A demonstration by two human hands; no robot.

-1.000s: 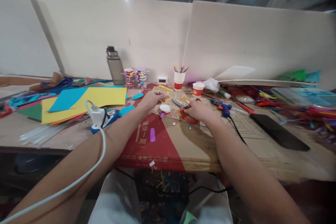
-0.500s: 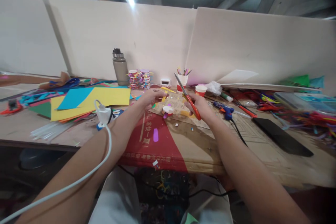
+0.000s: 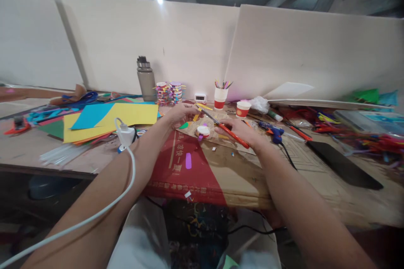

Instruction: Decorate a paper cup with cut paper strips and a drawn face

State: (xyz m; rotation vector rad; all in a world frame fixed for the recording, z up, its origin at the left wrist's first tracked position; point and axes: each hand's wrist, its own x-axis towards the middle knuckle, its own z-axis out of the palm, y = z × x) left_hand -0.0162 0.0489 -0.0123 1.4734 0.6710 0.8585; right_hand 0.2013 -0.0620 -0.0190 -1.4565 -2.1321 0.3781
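Note:
My right hand [image 3: 238, 129] is closed around the red handles of a pair of scissors [image 3: 232, 133]. Their blades point up and left, with the tips by the fingers of my left hand [image 3: 184, 114]. A small yellow paper strip [image 3: 197, 115] is pinched in that left hand, beside the blades. Below, between the hands, a short white cup piece [image 3: 203, 131] with purple paper tabs sits on the cardboard [image 3: 233, 168]. A purple paper strip [image 3: 188, 161] lies nearer to me, and a green paper piece [image 3: 183, 125] is under my left hand.
Coloured sheets [image 3: 135, 113] and a white charger [image 3: 125, 135] with its cable are on the left. Behind stand a bottle [image 3: 146, 80], decorated stacks [image 3: 175, 92] and paper cups [image 3: 243, 109]. A glue gun [image 3: 276, 133] and black phone-like slab [image 3: 344, 164] lie right.
The scissors have swung down and left, from pointing steeply up to lying across beside the yellow strip. My left hand stays almost in place.

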